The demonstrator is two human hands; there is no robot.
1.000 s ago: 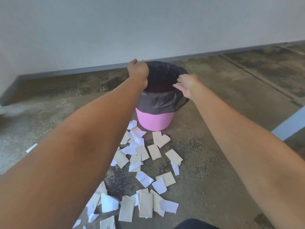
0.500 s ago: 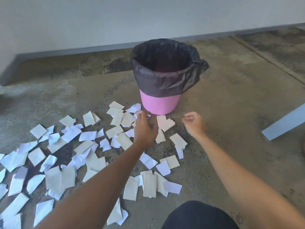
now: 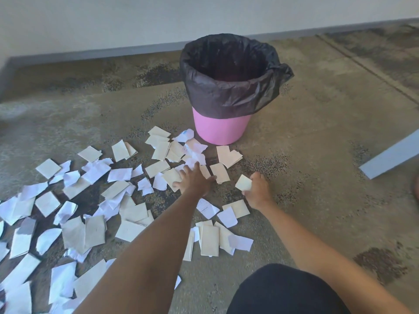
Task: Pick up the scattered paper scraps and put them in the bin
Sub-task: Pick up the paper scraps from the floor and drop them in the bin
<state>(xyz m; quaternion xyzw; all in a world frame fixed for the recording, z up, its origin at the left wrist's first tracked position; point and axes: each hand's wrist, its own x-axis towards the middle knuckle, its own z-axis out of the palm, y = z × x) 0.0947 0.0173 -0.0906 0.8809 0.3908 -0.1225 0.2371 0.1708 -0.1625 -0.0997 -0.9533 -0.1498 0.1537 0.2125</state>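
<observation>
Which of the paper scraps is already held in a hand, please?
The cream scrap pinched by the right hand, right of the left hand; the others lie on the floor.

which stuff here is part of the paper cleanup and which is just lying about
Part of the job:
- torn white and cream paper scraps
- pink plastic bin with black bag liner
- cream scrap pinched in right hand

Lying about:
- grey flat board
</observation>
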